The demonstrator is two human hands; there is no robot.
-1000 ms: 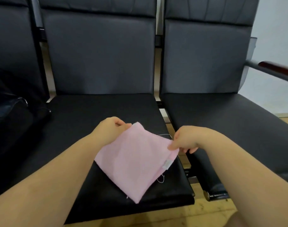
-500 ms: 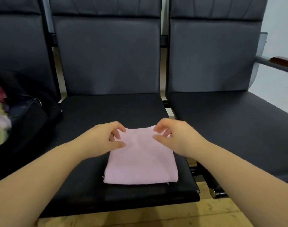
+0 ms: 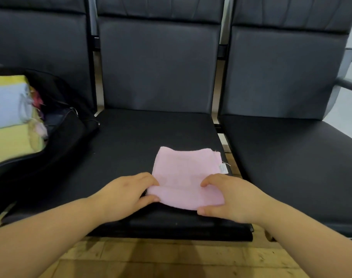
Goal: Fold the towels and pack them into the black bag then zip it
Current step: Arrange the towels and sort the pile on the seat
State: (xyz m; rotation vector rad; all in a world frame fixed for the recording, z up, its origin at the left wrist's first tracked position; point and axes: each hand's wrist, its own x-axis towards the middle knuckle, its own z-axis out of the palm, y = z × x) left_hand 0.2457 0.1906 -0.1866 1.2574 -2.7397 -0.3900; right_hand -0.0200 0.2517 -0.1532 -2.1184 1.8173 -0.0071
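A folded pink towel [image 3: 188,173] lies on the front of the middle black seat [image 3: 131,141]. My left hand [image 3: 127,194] pinches the towel's near left corner between thumb and fingers. At the near right corner my right hand [image 3: 229,197] pinches it the same way, and the near edge is lifted off the seat. The black bag [image 3: 66,125] stands open on the left seat, with folded yellow and light blue towels [image 3: 8,117] inside it.
A third black seat [image 3: 291,157] stands to the right, with an armrest [image 3: 351,87] at the far right edge. Seat backs rise behind all the seats. Wooden floor [image 3: 171,257] runs below the seat fronts.
The towel went from held up as a diamond to lying flat on the seat. My hands moved from its far edge to its near corners, which they now pinch. The view turned left toward the bag.
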